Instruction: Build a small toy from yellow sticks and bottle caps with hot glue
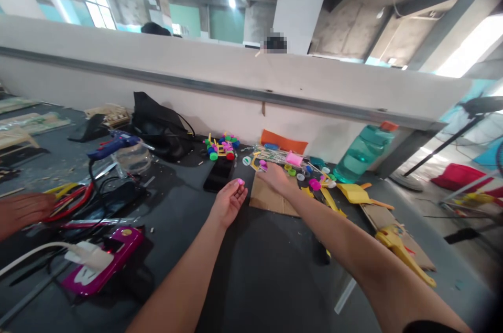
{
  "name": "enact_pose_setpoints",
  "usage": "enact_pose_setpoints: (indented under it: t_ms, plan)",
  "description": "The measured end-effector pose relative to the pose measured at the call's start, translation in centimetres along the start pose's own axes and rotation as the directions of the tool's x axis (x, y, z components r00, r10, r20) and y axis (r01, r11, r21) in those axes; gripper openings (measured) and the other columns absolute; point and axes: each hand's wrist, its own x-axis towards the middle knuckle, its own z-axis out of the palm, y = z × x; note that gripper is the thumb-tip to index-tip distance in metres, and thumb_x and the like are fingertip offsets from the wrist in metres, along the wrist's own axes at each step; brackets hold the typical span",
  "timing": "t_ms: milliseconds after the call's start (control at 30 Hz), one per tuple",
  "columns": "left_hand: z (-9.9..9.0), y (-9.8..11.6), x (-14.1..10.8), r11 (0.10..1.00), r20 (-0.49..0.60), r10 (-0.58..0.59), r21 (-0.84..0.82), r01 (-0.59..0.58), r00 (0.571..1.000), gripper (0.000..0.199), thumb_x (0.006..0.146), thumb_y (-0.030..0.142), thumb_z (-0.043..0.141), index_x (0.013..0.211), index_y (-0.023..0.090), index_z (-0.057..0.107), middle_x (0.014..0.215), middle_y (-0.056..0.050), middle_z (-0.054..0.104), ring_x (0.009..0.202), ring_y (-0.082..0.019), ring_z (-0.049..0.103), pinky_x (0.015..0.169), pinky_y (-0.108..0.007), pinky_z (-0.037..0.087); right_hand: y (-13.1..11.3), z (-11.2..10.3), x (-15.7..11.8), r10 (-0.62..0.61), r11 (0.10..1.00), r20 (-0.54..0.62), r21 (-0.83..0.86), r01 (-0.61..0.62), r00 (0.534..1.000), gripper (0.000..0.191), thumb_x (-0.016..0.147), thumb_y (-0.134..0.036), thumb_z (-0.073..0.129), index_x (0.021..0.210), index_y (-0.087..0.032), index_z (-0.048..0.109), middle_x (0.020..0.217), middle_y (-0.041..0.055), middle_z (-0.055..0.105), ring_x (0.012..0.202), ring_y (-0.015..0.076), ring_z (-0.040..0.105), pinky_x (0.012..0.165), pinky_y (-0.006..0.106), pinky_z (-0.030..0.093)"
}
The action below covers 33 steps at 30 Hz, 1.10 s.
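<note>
My left hand (231, 201) is closed, with a small pink piece (240, 182) pinched between thumb and fingertips above the dark table. My right hand (277, 180) stretches over a sheet of brown cardboard (271, 197). Its fingers are drawn together beside a small purple piece (263, 164); whether they grip it is too small to tell. Around them lie bottle caps, among them a green cap (291, 171) and a magenta cap (314, 184), along with thin sticks. Behind my left hand is a black phone (218, 175). Small models with coloured wheels (220, 147) stand past it.
Another person's hand (27, 212) is at the left, near red and yellow cables. A blue glue gun (118, 143) and a magenta power strip (106, 262) lie on that side. To the right are a teal bottle (363, 152) and a yellow tool (404, 254). A low partition (236, 78) runs behind.
</note>
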Motion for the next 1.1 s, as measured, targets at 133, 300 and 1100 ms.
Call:
enact_pose_setpoints:
  t_ms: [133, 300, 1100]
  plan:
    - [0.4, 0.0, -0.4, 0.998, 0.008, -0.017, 0.053, 0.017, 1.000, 0.009, 0.074, 0.007, 0.063, 0.080, 0.012, 0.066, 0.076, -0.003, 0.068, 0.068, -0.009, 0.063, 0.077, -0.025, 0.053, 4.3, -3.0, -6.1, -0.022, 1.000, -0.019, 0.008, 0.022, 1.000, 0.032, 0.073, -0.036, 0.060, 0.099, -0.016, 0.062, 0.095, 0.0073, 0.067, 0.085, 0.0221, 0.062, 0.068, 0.026, 0.043]
    - [2.0, -0.7, -2.3, 0.948, 0.041, -0.003, 0.318, -0.010, 0.999, 0.016, 0.064, 0.012, 0.074, 0.079, 0.012, 0.068, 0.074, -0.004, 0.068, 0.065, -0.010, 0.062, 0.069, -0.023, 0.052, 8.4, -3.5, -14.0, -0.020, 0.995, -0.032, 0.092, 0.023, 0.999, 0.020, 0.070, -0.033, 0.063, 0.085, -0.019, 0.062, 0.077, 0.0008, 0.064, 0.071, 0.0173, 0.059, 0.062, 0.023, 0.040]
    - [2.6, -1.5, -4.5, 0.720, 0.284, -0.075, 0.679, -0.145, 0.956, 0.022, 0.060, 0.001, 0.071, 0.078, 0.014, 0.071, 0.076, -0.006, 0.068, 0.073, -0.014, 0.060, 0.073, -0.020, 0.045, 6.1, -3.7, -16.2, -0.322, 0.946, 0.007, -0.049, 0.322, 0.947, 0.049, 0.066, -0.043, 0.071, 0.108, -0.022, 0.056, 0.103, 0.0089, 0.062, 0.098, 0.0295, 0.054, 0.084, 0.041, 0.040]
